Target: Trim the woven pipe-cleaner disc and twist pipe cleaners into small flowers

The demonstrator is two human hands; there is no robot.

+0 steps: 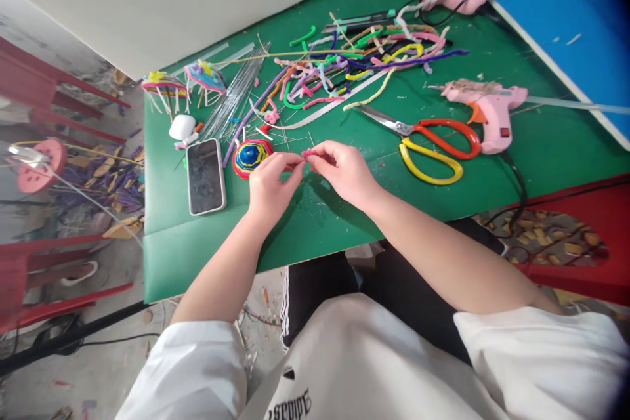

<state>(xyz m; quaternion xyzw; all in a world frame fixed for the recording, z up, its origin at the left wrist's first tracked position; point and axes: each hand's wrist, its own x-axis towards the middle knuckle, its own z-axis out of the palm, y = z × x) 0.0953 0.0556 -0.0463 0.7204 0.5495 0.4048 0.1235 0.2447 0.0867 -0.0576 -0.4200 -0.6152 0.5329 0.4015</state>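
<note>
Both my hands meet over the green table [492, 138], near its front edge. My left hand [272, 185] and my right hand [344, 170] pinch a small pink piece of pipe cleaner [307, 153] between their fingertips. Just left of my left hand lies a round disc [250, 156] wound in red, yellow and blue. A thin metal wire [285, 141] lies on the table close behind my fingers.
A phone [205, 176] lies face up at the left, with a white earbud case [182, 126] behind it. Scissors [433, 144] with red and yellow handles and a pink glue gun [485, 108] lie to the right. Loose pipe cleaners [364, 59] and wires [236, 92] cover the back.
</note>
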